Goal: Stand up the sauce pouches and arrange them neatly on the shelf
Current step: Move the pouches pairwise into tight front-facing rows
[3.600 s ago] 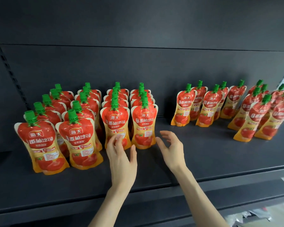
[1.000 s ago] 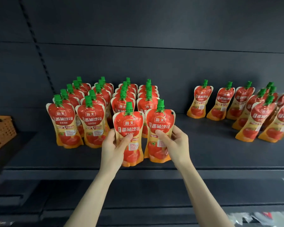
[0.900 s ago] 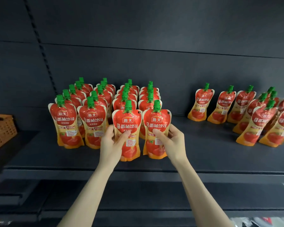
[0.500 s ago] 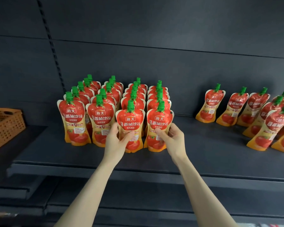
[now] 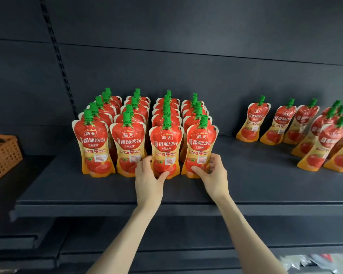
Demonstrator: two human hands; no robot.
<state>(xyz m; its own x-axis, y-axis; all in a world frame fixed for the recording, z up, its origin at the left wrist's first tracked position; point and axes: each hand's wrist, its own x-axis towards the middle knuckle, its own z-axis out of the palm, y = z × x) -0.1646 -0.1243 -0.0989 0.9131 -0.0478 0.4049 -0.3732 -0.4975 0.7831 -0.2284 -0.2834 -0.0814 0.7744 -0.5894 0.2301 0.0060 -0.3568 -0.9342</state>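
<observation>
Since a second ago, the two pouches in hand are sitting further back, level with the front row instead of forward of it. Both hands are also gripping lower, down near the bases.

The left hand [image 5: 147,180] is holding the third front pouch [image 5: 166,143]. Its thumb is curling across the lower front and its fingers are wrapping the left edge. The right hand [image 5: 214,175] is holding the fourth front pouch [image 5: 202,143], with the thumb low on the front and the fingers curling round the right edge. Both pouches are standing upright on the dark shelf [image 5: 255,186], green caps up and labels facing out, just beside each other.

They are closing off the front of the block of tomato sauce pouches [image 5: 130,139], which is standing in four columns running front to back, all upright.

The loose pouches [image 5: 325,139] are standing well apart to the right. They are leaning and unevenly spaced, some in a rough line near the back panel [image 5: 206,66] and others clustering toward the right edge of view.

A wicker basket [image 5: 2,155] is sitting at the far left, well apart from the block.
</observation>
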